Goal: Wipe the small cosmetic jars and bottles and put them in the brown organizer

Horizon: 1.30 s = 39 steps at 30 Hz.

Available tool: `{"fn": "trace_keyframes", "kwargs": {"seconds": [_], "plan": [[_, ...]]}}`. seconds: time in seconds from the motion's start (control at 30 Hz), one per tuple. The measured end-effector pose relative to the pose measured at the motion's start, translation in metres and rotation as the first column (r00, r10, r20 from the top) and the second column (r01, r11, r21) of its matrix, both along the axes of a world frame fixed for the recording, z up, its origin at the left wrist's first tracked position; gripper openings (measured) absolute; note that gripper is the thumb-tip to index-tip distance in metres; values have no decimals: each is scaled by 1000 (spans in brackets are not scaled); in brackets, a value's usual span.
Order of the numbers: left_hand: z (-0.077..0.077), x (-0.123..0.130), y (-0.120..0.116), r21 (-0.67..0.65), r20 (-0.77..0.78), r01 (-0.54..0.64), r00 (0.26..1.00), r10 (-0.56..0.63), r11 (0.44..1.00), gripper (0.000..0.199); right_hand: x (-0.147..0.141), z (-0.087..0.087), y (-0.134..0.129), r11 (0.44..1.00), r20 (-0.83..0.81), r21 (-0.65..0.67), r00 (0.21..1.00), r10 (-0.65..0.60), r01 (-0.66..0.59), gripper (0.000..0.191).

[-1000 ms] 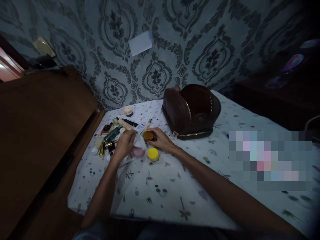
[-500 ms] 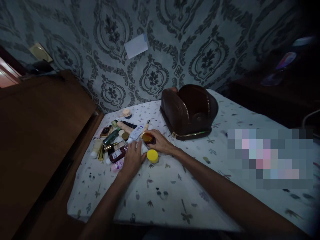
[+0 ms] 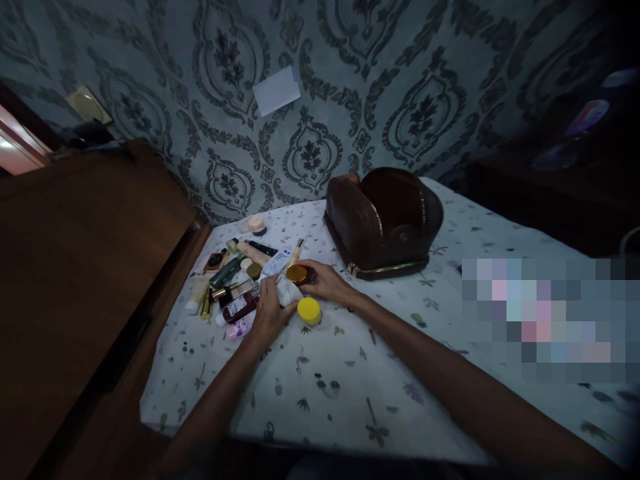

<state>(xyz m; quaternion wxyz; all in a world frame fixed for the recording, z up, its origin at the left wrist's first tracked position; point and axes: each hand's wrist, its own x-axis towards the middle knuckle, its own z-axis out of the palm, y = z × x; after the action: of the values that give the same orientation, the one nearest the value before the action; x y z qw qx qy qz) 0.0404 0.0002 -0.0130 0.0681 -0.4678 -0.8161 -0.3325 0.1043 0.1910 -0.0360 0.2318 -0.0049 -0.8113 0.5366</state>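
Observation:
My right hand [image 3: 327,283] is closed around an amber jar [image 3: 297,274] with a golden-brown lid. Just to its left, my left hand [image 3: 269,312] pinches a white, soft-looking thing [image 3: 289,291], whose kind I cannot make out. Below them stands a small jar with a yellow lid [image 3: 309,311]. Left of my left hand lie a dark red bottle with a white label [image 3: 239,307] and a pink-and-purple tube [image 3: 241,327]. A pale tube [image 3: 275,264] and a thin brush-like stick [image 3: 295,251] are just behind my hands.
A brown zippered bag [image 3: 383,223] stands open behind my right hand. Several cosmetics, among them a green tube [image 3: 227,271] and a compact [image 3: 215,261], cluster at left. A beige-lidded jar [image 3: 257,225] sits near the patterned wall. A wooden cabinet [image 3: 75,267] borders the left edge.
My left hand has gone from lying fairly flat over the things to pinching the white thing, now raised a little. My right hand still holds the amber jar. The view has shifted slightly.

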Motion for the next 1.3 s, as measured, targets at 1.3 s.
{"fn": "trace_keyframes", "kwargs": {"seconds": [1.3], "plan": [[6, -5, -10, -128, -26, 100, 994, -104, 987, 56, 0, -3, 1, 999, -71, 44, 997, -20, 23, 72]]}}
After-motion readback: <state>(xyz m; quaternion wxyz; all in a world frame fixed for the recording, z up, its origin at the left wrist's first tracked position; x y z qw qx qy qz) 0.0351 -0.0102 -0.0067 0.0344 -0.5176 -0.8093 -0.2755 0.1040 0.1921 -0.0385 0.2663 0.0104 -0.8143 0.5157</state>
